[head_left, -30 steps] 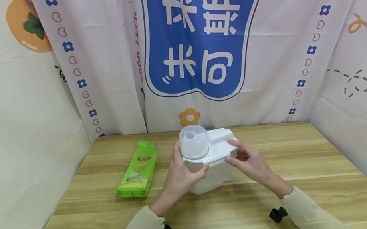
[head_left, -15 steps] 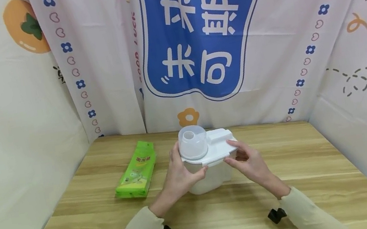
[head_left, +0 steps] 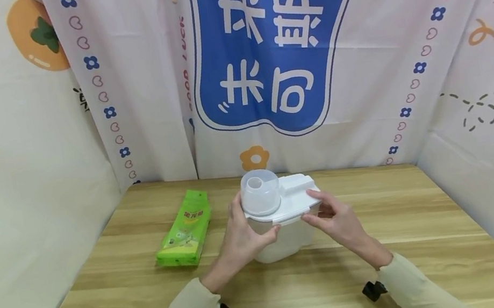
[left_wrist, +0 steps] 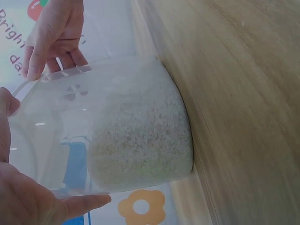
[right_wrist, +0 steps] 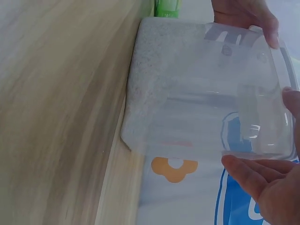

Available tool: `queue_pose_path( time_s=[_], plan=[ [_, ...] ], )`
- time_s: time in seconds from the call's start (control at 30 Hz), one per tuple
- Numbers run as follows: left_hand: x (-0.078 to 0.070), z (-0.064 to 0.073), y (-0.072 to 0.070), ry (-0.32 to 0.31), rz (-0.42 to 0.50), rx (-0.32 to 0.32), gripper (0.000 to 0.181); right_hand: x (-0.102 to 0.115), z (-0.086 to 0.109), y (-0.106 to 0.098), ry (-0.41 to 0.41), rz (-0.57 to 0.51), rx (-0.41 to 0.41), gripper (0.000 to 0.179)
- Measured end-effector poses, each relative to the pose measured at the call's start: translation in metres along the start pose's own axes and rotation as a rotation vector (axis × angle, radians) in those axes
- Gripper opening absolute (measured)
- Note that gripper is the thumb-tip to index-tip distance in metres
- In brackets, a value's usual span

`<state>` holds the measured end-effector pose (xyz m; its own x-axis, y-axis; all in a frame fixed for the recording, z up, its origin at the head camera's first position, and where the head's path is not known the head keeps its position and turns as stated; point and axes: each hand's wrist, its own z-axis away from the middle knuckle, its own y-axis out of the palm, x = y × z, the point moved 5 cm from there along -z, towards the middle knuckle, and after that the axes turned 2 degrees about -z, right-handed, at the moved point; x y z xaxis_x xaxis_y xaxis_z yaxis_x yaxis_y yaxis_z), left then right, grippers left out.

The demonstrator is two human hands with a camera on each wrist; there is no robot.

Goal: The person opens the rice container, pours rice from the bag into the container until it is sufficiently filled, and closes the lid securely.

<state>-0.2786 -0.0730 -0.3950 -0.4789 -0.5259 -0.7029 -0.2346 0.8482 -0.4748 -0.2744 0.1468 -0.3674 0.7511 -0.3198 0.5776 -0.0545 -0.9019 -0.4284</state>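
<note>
A clear plastic rice storage container (head_left: 282,244) stands on the wooden table, its white lid (head_left: 296,204) on top. A translucent measuring cup (head_left: 261,200) sits upside down at the lid's left end. My left hand (head_left: 241,237) grips the left side, thumb at the lid's front edge. On the opposite side my right hand (head_left: 342,218) holds the rim, with its thumb at the front and a fingertip on the lid. White rice (left_wrist: 145,131) fills the lower part of the container in the left wrist view.
A green packet (head_left: 186,232) lies on the table (head_left: 385,218) to the left of the container. Printed cloth (head_left: 151,82) hangs behind the table, with white cloth walls on both sides.
</note>
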Motion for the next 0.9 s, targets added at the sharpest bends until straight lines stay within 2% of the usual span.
queue_pose_path(
  time_s=[0.23,0.53,0.9],
  plan=[
    [-0.0001,-0.0010,0.0008,0.003,0.008,0.000,0.112,0.0033,-0.0008,0.0026,-0.010,-0.017,-0.022,0.058],
    [0.0000,0.0014,0.0008,-0.006,0.013,-0.008,0.112,0.0088,0.0006,0.0054,-0.044,0.018,-0.067,0.060],
    [-0.0015,0.0012,0.0047,-0.016,0.024,-0.038,0.113,0.0099,-0.0002,0.0052,-0.018,0.056,-0.099,0.059]
  ],
)
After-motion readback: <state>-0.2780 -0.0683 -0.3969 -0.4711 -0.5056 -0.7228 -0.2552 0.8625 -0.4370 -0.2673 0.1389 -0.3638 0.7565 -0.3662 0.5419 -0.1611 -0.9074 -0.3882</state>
